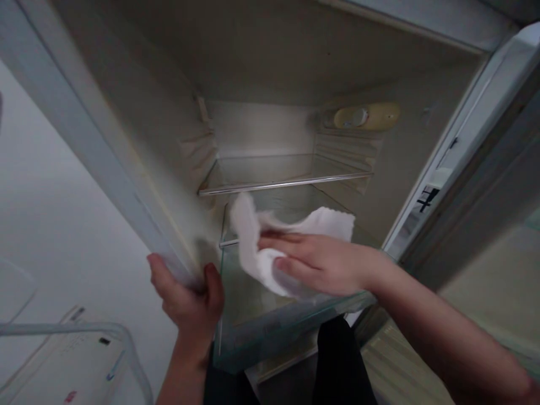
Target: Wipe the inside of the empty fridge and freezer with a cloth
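Your right hand (324,263) holds a white paper towel (262,267) bunched between thumb and fingers. The towel's long axis runs roughly left to right: 1 flap rises left of the fingertips, 1 end spreads beyond the knuckles. Your left hand (189,301) clasps the fridge frame (143,202). A lower glass shelf (247,298) lies beneath your right fingers; beyond them, an upper glass shelf (265,171) blocks the way. A yellowish fixture (383,116) sits farther back, to their right.

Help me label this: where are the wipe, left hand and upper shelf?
Wipe (331,224): head view, on its right part.
Left hand (186,302): head view, middle of the hand.
Upper shelf (274,170): head view, on its pane.
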A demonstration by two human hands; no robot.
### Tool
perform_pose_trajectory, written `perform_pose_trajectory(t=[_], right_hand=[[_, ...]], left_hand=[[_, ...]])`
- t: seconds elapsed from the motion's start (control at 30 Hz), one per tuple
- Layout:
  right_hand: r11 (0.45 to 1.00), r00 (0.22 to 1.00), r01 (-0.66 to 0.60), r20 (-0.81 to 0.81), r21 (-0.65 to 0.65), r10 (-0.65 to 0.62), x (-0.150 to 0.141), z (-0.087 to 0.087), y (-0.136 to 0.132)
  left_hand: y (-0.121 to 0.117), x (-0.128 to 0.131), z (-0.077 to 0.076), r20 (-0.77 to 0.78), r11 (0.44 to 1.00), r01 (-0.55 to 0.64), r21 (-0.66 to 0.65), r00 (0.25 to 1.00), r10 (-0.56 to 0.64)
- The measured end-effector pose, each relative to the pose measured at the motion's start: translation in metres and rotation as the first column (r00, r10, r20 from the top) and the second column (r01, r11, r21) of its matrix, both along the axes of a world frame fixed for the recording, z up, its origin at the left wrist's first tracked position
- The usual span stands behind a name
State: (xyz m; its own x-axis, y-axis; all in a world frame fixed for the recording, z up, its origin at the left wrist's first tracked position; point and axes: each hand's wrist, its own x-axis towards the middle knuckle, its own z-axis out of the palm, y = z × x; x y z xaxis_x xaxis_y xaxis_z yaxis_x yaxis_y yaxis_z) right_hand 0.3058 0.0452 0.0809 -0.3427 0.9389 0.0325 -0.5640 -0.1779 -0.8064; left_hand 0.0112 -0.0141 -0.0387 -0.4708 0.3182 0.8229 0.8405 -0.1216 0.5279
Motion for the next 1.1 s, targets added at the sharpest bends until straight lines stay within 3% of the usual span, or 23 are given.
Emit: perform_pose_trajectory(t=[0.03,0.07,0.13,0.17,0.2,0.27,0.33,0.43,0.5,0.57,0.7,0.77,0.83,0.93,1.0,1.1], right_hand=[[0.973,0.982,-0.140,0.149,0.182,0.113,-0.031,-0.011,0.013],[0.870,0.919,-0.319,0.349,0.377,0.186,-0.061,-0.030,0.027],[0.565,0.757,-0.568,0.649,0.598,0.075,-0.106,-0.084,0.051],[0.440,0.696,-0.640,0.718,0.629,-0.015,-0.120,-0.113,0.060],[0.368,0.645,-0.682,0.757,0.633,-0.107,-0.129,-0.141,0.067],[0.350,0.551,-0.706,0.788,0.615,-0.275,-0.133,-0.181,0.075],[0.352,0.461,-0.751,0.825,0.559,-0.327,-0.131,-0.195,0.079],[0.301,0.361,-0.849,0.893,0.434,-0.267,-0.131,-0.181,0.086],[0.303,0.307,-0.877,0.919,0.374,-0.246,-0.139,-0.169,0.094],[0.340,0.284,-0.868,0.924,0.362,-0.256,-0.152,-0.166,0.102],[0.433,0.366,-0.768,0.878,0.472,-0.308,-0.185,-0.180,0.113],[0.461,0.303,-0.768,0.887,0.444,-0.350,-0.200,-0.185,0.114],[0.409,0.137,-0.860,0.911,0.304,-0.388,-0.211,-0.183,0.113],[0.273,-0.065,-0.960,0.888,0.070,-0.455,-0.218,-0.173,0.106],[0.243,-0.095,-0.970,0.878,0.025,-0.469,-0.217,-0.167,0.100],[0.202,-0.039,-0.977,0.891,0.060,-0.452,-0.207,-0.163,0.089]], left_hand=[[0.001,0.000,-0.001,-0.003,1.000,0.004,0.012,1.000,-0.004],[0.001,-0.001,-0.001,-0.022,1.000,0.005,0.028,1.000,-0.005],[0.002,-0.002,-0.002,-0.076,0.998,0.003,0.058,0.997,0.001],[0.002,-0.002,-0.003,-0.095,0.998,0.002,0.067,0.995,0.004],[0.003,-0.003,-0.003,-0.105,0.998,0.003,0.067,0.995,0.004],[0.003,-0.003,-0.004,-0.105,0.998,0.012,0.061,0.994,-0.005],[0.003,-0.004,-0.005,-0.109,0.998,0.017,0.057,0.994,-0.011],[0.005,-0.006,-0.008,-0.148,0.998,0.009,0.068,0.989,0.001],[0.006,-0.007,-0.010,-0.170,0.997,0.002,0.073,0.985,0.010],[0.007,-0.008,-0.011,-0.170,0.998,0.002,0.069,0.985,0.010],[0.006,-0.007,-0.012,-0.122,0.998,-0.004,0.065,0.992,0.012],[0.006,-0.007,-0.012,-0.136,0.997,-0.015,0.074,0.990,0.025],[0.006,-0.007,-0.012,-0.178,0.996,-0.025,0.090,0.983,0.041],[0.007,-0.007,-0.012,-0.203,0.994,-0.039,0.102,0.977,0.059],[0.007,-0.007,-0.011,-0.205,0.993,-0.047,0.104,0.976,0.068],[0.006,-0.006,-0.010,-0.206,0.993,-0.047,0.110,0.976,0.069]])
